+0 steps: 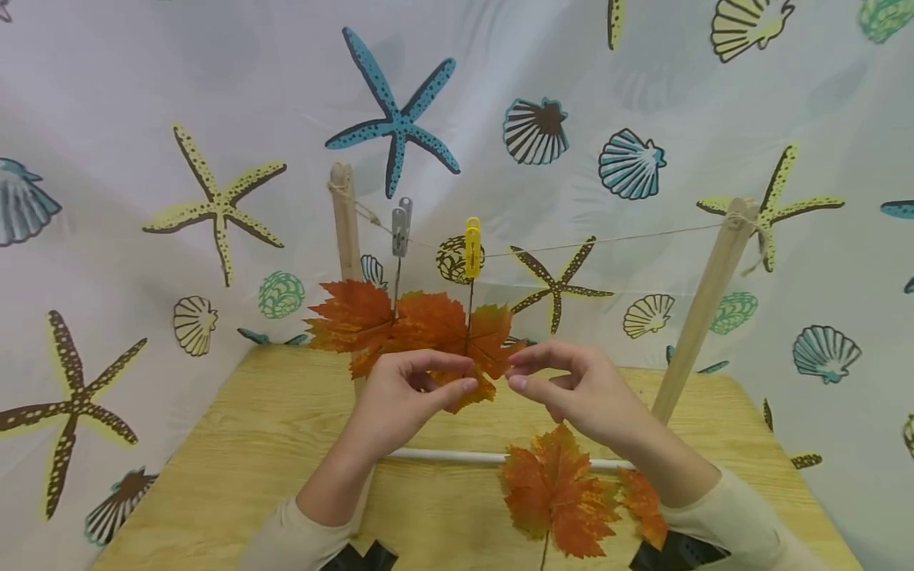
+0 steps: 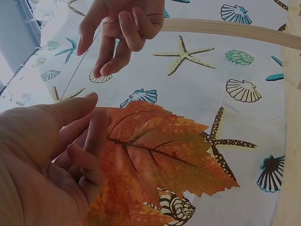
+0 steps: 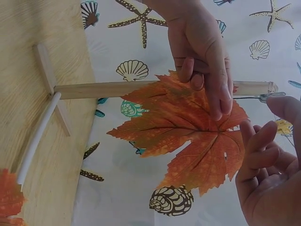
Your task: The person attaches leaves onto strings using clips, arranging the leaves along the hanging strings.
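Two orange maple leaves hang by their stems from a line, one from a grey clothespin (image 1: 400,231), the other from a yellow clothespin (image 1: 473,247). My left hand (image 1: 410,396) is in front of the hanging leaf (image 3: 188,132), thumb and forefinger apart, its fingers overlapping the leaf in the right wrist view. Facing it, my right hand (image 1: 571,388) has loosely bent fingers near the leaf's right edge, thumb held away, with nothing between them. Both hands are below the yellow clothespin.
The twine (image 1: 614,238) runs between a left wooden post (image 1: 345,222) and a right wooden post (image 1: 703,309). A white rod (image 1: 450,456) crosses low over the wooden table (image 1: 214,468). Another maple leaf (image 1: 560,496) lies in front, with one more (image 1: 643,503) partly behind my right forearm.
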`<action>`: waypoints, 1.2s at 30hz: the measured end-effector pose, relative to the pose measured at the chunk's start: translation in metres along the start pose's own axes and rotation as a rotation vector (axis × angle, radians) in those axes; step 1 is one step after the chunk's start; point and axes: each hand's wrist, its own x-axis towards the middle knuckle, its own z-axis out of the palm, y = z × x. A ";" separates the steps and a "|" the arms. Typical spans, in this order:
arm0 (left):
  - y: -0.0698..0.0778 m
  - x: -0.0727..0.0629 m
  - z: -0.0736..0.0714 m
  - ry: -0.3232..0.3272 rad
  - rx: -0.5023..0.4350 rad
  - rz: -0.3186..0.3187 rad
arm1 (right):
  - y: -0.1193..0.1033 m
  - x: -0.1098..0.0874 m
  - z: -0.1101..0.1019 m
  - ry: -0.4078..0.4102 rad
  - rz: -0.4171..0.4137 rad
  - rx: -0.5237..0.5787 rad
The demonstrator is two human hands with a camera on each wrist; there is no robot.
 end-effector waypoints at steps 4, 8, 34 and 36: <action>-0.002 0.001 0.001 -0.044 -0.036 0.040 | 0.005 -0.001 0.002 -0.002 0.027 0.029; -0.005 0.000 0.003 -0.080 -0.046 0.062 | 0.010 -0.003 0.004 0.006 0.040 0.022; -0.031 -0.005 0.017 -0.174 -0.114 0.041 | 0.038 -0.022 0.010 0.104 0.069 0.030; -0.033 -0.005 0.021 -0.191 -0.125 0.031 | 0.041 -0.025 0.009 0.107 0.064 0.026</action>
